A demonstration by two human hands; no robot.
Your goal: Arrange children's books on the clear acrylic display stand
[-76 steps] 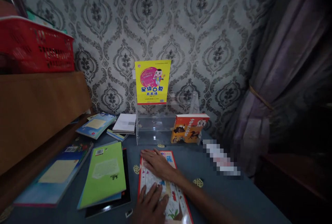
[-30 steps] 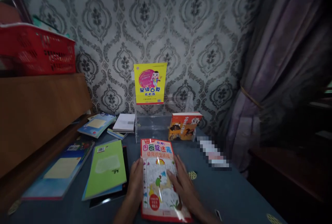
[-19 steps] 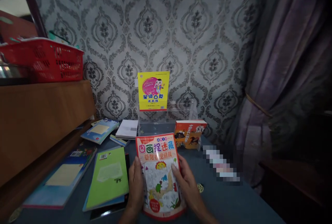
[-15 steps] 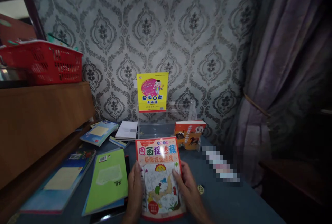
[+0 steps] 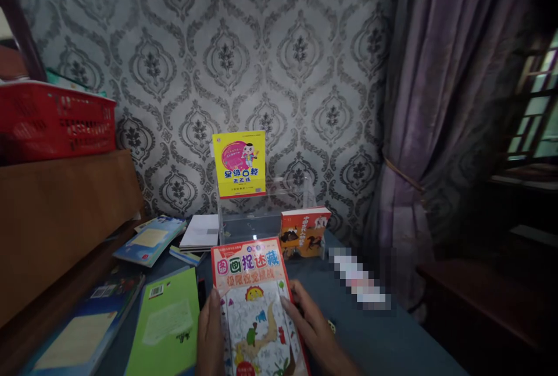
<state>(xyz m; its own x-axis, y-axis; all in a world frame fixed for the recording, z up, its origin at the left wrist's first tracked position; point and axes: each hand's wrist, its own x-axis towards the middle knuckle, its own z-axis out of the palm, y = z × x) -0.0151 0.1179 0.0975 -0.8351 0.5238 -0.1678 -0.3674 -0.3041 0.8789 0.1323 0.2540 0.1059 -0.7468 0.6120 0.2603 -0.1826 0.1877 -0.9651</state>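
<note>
A red-bordered picture book (image 5: 257, 306) with colourful lettering and cartoon animals is held upright toward me, its lower edge cut off by the frame. My left hand (image 5: 210, 329) grips its left side, and my right hand (image 5: 307, 321) holds the right side with the thumb on the cover. Behind it stands a clear plastic rack (image 5: 244, 222). A yellow workbook (image 5: 239, 164) is upright at the rack's left back, and an orange-red book (image 5: 305, 233) leans at its right front.
To the left lie a green book (image 5: 168, 323), a blue book (image 5: 82, 335), another blue booklet (image 5: 150, 239) and white-covered books (image 5: 199, 232). A red basket (image 5: 56, 120) sits on a brown wooden ledge (image 5: 65, 213). A purple curtain (image 5: 405, 132) hangs at the right, beside a pixelated item (image 5: 360, 280) on the table.
The view has turned slightly right and up, so the scene sits further left and lower, and a window shows at the right. Both hands keep hold of the picture book.
</note>
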